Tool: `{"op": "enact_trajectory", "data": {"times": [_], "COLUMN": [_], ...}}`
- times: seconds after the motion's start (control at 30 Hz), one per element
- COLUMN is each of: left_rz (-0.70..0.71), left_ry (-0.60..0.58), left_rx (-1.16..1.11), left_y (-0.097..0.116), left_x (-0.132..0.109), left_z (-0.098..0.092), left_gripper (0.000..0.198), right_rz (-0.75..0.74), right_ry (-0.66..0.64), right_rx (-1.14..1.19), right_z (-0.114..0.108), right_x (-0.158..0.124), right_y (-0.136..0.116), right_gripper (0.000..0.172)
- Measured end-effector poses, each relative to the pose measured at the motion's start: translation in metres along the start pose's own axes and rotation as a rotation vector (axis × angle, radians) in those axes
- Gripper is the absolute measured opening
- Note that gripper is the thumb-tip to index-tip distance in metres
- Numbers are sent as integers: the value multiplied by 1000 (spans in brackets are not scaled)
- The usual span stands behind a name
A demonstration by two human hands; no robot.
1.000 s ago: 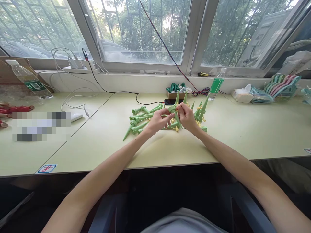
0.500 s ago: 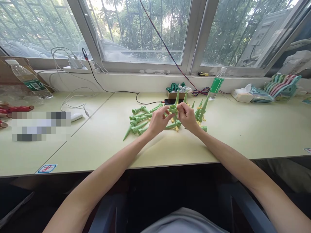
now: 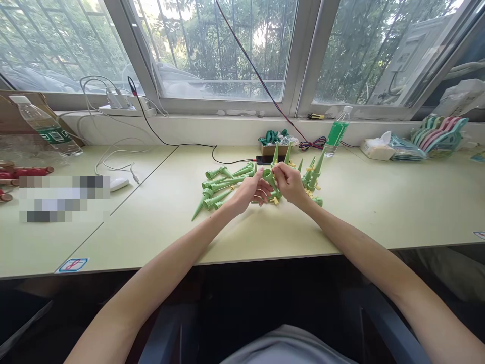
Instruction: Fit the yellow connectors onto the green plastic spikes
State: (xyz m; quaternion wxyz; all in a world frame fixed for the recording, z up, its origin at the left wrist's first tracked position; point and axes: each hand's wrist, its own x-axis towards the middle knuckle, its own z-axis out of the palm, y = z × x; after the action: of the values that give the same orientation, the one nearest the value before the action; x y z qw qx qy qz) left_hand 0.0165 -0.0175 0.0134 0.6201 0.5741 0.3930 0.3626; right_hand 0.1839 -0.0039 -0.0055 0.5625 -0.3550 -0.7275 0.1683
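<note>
My left hand and my right hand meet over the middle of the pale green table. Both pinch one green plastic spike, its round open end up between my fingertips. To the left lies a heap of several green spikes on their sides. Right of my hands stand more green spikes upright, points up, with small yellow parts scattered at their feet.
A black phone and a small cardboard box lie behind the spikes. A green-labelled bottle stands at the back right, a clear bottle at the far left. Cables and a white charger lie on the left.
The spike in my hands has tipped and come down a little toward the table. My left fingers have shifted their hold on it. The heaps have not moved.
</note>
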Motion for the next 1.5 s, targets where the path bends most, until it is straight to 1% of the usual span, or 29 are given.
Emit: {"op": "enact_trajectory", "data": {"times": [0.1,0.3,0.37,0.57,0.77,1.0,1.23,1.33,1.5], "left_rz": [-25,-101,-103,-78,-22,202,391,420,420], "left_ry": [-27,-119,-148,-179,-94,37,98,129,181], "left_rx": [-37,-77,-86,-153,-161,-42,169,241,304], "left_y": [-2,-3,-3,-7,-6,-1,-4,-6,-11], "left_x": [1,3,3,6,5,0,-3,-2,0], "left_z": [-1,0,0,-3,-3,2,3,3,4], "left_gripper": [73,86,86,77,69,54,44,40,37], "right_rz": [3,18,14,11,-7,17,42,53,72], "right_ry": [6,5,6,12,16,5,-4,-7,-19], "right_rx": [-18,-12,-9,2,-1,6,9,11,-13], "right_z": [0,1,1,0,0,2,1,1,1], "right_x": [0,-2,-2,0,0,1,1,1,1], "right_y": [-1,-6,-7,-6,-10,-6,-5,-5,-4], "right_gripper": [42,42,43,42,42,42,45,46,47]}}
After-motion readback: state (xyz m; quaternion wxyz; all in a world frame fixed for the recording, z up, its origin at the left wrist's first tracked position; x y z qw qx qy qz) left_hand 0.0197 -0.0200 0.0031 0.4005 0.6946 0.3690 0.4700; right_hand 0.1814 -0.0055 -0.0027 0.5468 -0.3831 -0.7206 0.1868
